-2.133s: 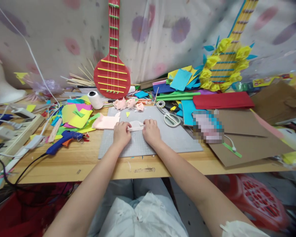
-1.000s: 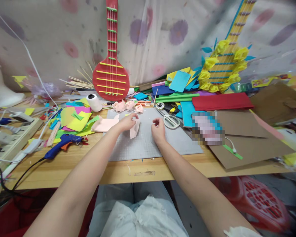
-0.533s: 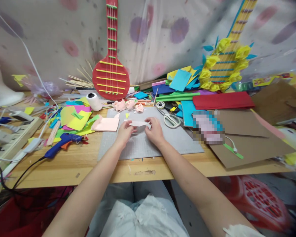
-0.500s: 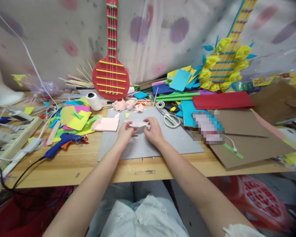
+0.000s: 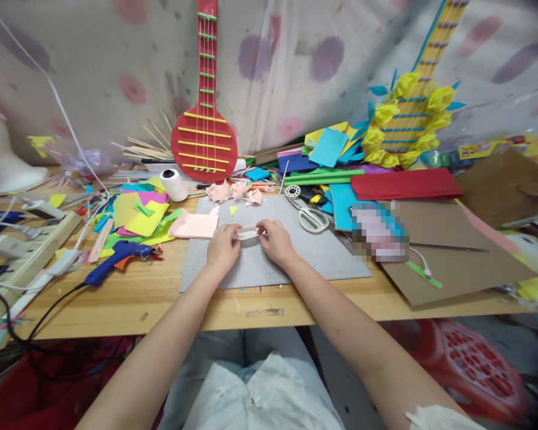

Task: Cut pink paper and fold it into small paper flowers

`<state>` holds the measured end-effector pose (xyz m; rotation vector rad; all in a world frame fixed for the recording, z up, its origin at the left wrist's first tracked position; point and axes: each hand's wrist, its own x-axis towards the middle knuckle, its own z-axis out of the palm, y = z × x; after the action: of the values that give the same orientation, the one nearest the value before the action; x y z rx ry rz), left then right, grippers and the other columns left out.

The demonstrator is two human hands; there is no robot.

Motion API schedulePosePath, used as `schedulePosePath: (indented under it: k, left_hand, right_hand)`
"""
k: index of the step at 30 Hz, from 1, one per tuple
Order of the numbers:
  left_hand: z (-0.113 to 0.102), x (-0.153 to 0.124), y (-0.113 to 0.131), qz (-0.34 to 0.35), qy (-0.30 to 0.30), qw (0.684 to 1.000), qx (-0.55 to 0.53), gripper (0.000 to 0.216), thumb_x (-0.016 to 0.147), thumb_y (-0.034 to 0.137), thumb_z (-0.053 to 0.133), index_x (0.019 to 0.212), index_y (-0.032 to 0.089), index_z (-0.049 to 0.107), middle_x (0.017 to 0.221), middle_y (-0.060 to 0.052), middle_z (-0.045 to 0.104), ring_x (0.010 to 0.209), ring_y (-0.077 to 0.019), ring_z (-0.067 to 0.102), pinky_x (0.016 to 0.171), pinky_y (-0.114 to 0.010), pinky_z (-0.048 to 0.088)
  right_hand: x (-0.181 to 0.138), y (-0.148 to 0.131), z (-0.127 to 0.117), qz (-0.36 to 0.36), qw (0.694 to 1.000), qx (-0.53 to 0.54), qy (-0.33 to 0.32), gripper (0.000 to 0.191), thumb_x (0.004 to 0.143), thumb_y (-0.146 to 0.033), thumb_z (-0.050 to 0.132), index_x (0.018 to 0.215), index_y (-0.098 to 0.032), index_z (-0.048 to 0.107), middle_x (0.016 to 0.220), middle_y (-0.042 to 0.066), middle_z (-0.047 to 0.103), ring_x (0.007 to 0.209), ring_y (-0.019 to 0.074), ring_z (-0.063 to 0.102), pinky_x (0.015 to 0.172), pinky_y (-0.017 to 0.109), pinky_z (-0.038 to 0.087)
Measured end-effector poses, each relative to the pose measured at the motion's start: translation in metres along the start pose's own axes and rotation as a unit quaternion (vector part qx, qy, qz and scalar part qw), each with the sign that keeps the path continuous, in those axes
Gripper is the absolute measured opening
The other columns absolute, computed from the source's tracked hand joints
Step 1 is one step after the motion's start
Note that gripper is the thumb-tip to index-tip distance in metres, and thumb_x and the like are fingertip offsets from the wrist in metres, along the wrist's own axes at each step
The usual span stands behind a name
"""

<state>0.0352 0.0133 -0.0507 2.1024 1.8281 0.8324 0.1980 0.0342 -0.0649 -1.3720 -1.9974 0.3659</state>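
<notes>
Head view, centre of frame: grasping pale paper strip between left hand and right hand; might tear if overpulled.

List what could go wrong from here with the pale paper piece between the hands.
The pale paper piece looks thin and might tear if the left hand and right hand pull apart. A sideways swing of the right hand could knock the nearby scissors.
</notes>
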Motion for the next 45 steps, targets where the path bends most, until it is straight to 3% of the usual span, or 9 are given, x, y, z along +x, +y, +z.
schedulePosePath:
  k: [5, 11, 16, 20, 23, 27, 36, 45]
  left_hand:
    - [0.003, -0.002, -0.006, -0.036, -0.005, 0.999, 0.02, 0.029, 0.08, 0.024, 0.049, 0.107, 0.026, 0.059, 0.092, -0.002, 0.064, 0.088, -0.0183, 0.056, 0.074, -0.029, 0.043]
    - [-0.001, -0.004, -0.011, -0.045, 0.0, 0.998, 0.035, 0.032, 0.08, 0.027, 0.05, 0.11, 0.028, 0.059, 0.092, -0.003, 0.062, 0.079, -0.0163, 0.057, 0.071, -0.028, 0.043]
    - [-0.005, -0.007, -0.012, -0.015, 0.017, 0.995, 0.093, 0.033, 0.08, 0.02, 0.046, 0.108, 0.028, 0.062, 0.092, -0.005, 0.06, 0.089, -0.0179, 0.056, 0.072, -0.027, 0.043]
    - [-0.005, -0.009, -0.011, 0.001, 0.03, 0.998, 0.058, 0.043, 0.072, 0.011, 0.05, 0.112, 0.027, 0.057, 0.095, -0.003, 0.063, 0.098, -0.0191, 0.052, 0.078, -0.028, 0.044]
    - [-0.004, -0.008, -0.012, -0.026, 0.03, 0.999, 0.028, 0.038, 0.074, 0.017, 0.051, 0.11, 0.027, 0.058, 0.093, -0.001, 0.063, 0.091, -0.0184, 0.054, 0.078, -0.028, 0.043]
    - [-0.005, -0.005, -0.014, -0.057, 0.009, 0.998, 0.006, 0.032, 0.077, 0.026, 0.049, 0.108, 0.026, 0.059, 0.089, -0.001, 0.065, 0.082, -0.0173, 0.055, 0.072, -0.028, 0.043]
    - [-0.003, 0.001, -0.012, -0.097, 0.015, 0.995, -0.001, 0.031, 0.079, 0.031, 0.05, 0.108, 0.024, 0.059, 0.089, -0.002, 0.066, 0.085, -0.0187, 0.056, 0.071, -0.028, 0.042]
    - [0.007, -0.001, -0.005, -0.034, 0.064, 0.994, 0.082, 0.038, 0.077, 0.023, 0.05, 0.115, 0.024, 0.053, 0.081, -0.003, 0.062, 0.091, -0.0196, 0.054, 0.073, -0.028, 0.041]
  right_hand:
    - [0.001, 0.001, 0.003, 0.017, 0.998, 0.061, -0.009, 0.033, 0.072, -0.01, 0.052, 0.102, -0.022, 0.05, 0.083, 0.0, 0.063, 0.086, 0.0168, 0.049, 0.076, 0.029, 0.039]
    - [0.003, 0.006, 0.005, 0.058, 0.992, 0.111, -0.012, 0.029, 0.071, -0.014, 0.057, 0.098, -0.022, 0.051, 0.08, -0.002, 0.063, 0.079, 0.014, 0.051, 0.073, 0.028, 0.039]
    - [0.002, 0.006, 0.005, 0.049, 0.993, 0.103, -0.023, 0.029, 0.07, -0.015, 0.059, 0.097, -0.023, 0.052, 0.079, -0.003, 0.063, 0.073, 0.0125, 0.051, 0.07, 0.026, 0.038]
    - [0.003, 0.007, 0.009, 0.065, 0.993, 0.097, -0.035, 0.03, 0.07, -0.017, 0.06, 0.098, -0.023, 0.051, 0.077, -0.004, 0.063, 0.07, 0.0125, 0.052, 0.069, 0.026, 0.038]
    - [0.003, 0.006, 0.011, 0.085, 0.991, 0.098, -0.03, 0.031, 0.071, -0.016, 0.06, 0.099, -0.024, 0.051, 0.076, -0.004, 0.063, 0.069, 0.0122, 0.052, 0.067, 0.026, 0.038]
    - [0.003, 0.0, 0.011, 0.11, 0.991, 0.08, -0.014, 0.03, 0.071, -0.017, 0.059, 0.1, -0.024, 0.05, 0.076, -0.003, 0.063, 0.073, 0.0143, 0.053, 0.066, 0.026, 0.037]
    - [0.002, -0.009, 0.013, 0.115, 0.993, 0.002, -0.005, 0.026, 0.077, -0.021, 0.056, 0.102, -0.022, 0.049, 0.075, 0.0, 0.061, 0.074, 0.0172, 0.053, 0.065, 0.027, 0.035]
    - [0.0, -0.019, 0.01, 0.087, 0.989, -0.118, -0.03, 0.028, 0.081, -0.024, 0.051, 0.108, -0.02, 0.046, 0.086, 0.003, 0.063, 0.086, 0.0182, 0.054, 0.07, 0.026, 0.036]
